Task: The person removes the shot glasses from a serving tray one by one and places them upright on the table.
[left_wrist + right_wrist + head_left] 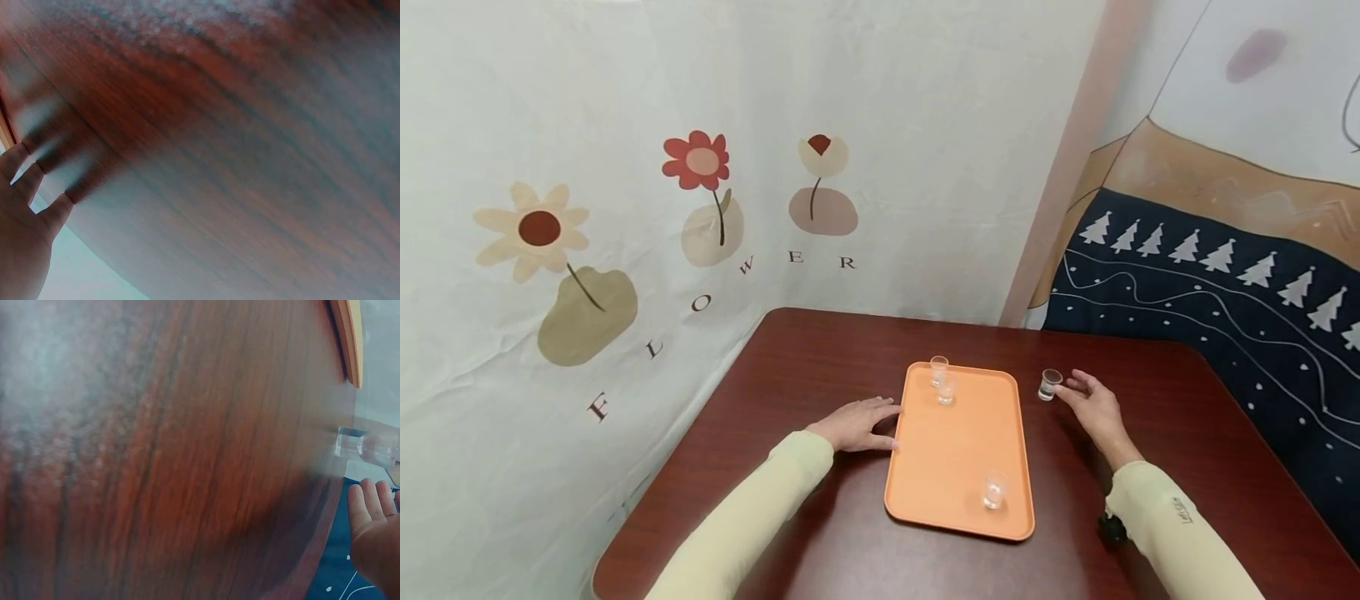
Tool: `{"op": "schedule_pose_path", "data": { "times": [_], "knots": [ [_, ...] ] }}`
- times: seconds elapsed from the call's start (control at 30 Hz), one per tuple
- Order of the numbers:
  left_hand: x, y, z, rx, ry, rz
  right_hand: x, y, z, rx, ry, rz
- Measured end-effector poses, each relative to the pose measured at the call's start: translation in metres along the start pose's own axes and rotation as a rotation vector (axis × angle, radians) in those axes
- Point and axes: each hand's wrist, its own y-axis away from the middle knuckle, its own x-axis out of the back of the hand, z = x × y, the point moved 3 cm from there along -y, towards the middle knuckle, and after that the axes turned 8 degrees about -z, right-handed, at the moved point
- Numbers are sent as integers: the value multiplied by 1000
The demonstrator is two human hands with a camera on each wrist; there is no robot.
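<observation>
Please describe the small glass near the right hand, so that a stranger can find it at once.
On the dark red table, find the orange tray. Just off its right long side, toward the far end, a small clear glass stands by the right hand. Unlike the other three glasses, it stands off the tray.

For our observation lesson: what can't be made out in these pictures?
Head view: the full shape of the black thing, partly hidden by the right sleeve.
Left wrist view: most of the tray, part of the left hand, cut off by the left edge.
Right wrist view: right hand and glass, cut by the right edge.
</observation>
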Motion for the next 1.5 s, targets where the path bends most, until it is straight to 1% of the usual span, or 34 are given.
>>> {"op": "schedule_pose_path", "data": {
  "times": [0.2,0.3,0.5,0.67,0.77,0.97,1.3,1.4,1.5],
  "knots": [
    [0,1,0,-3,2,-5,3,4,-4,23,-10,17],
    [2,1,1,-3,-1,2,7,5,-6,52,-9,42],
    [3,1,2,-5,-3,-2,14,11,-16,126,-45,68],
    [2,3,3,-13,1,9,16,18,-20,168,-20,84],
    [2,4,3,-20,10,11,15,22,-21,172,8,84],
    [2,3,3,-9,4,5,6,30,-26,188,12,15],
    [5,3,3,6,4,-2,-18,50,-31,222,2,-127],
    [4,3,3,0,4,1,-25,57,-30,237,-23,-174],
    [4,3,3,-11,5,4,-32,66,-30,252,-23,-219]
  ]
}}
